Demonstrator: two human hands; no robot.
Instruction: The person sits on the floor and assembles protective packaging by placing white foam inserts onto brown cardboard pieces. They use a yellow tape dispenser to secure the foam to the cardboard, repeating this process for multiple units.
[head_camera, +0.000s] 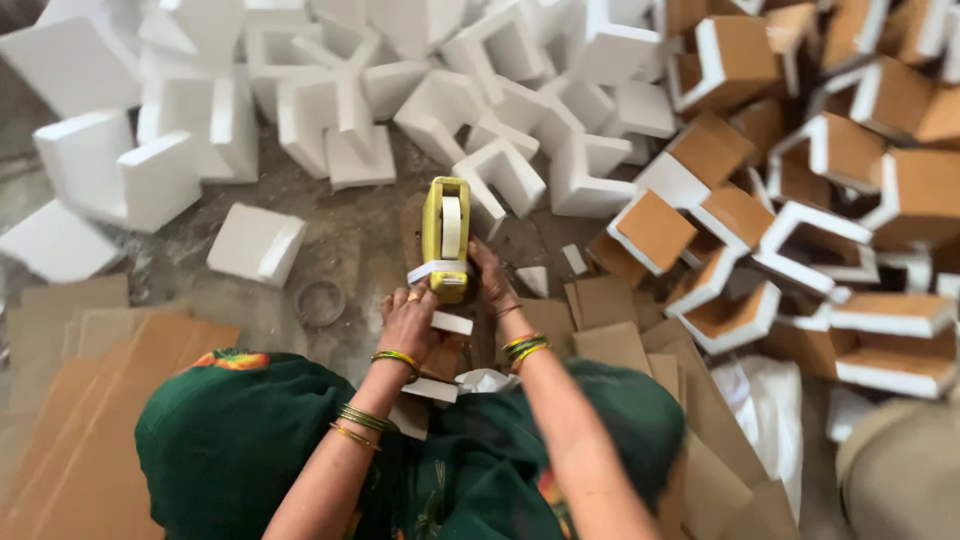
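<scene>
A yellow tape dispenser (445, 235) with a white tape roll stands upright in front of me on the floor. My right hand (492, 285) grips its base from the right side. My left hand (408, 322) presses a small white foam piece (452, 323) against the dispenser's lower end, where a strip of white tape crosses. Another white foam piece (430, 390) lies just under my left wrist, above my green-clad lap.
White foam corner blocks (330, 110) are piled across the back. Foam corners faced with brown cardboard (740, 60) are heaped at the right. Flat cardboard sheets (90, 400) lie at the left and cardboard squares (610, 345) at centre-right. An empty tape ring (320, 302) rests on the grey floor.
</scene>
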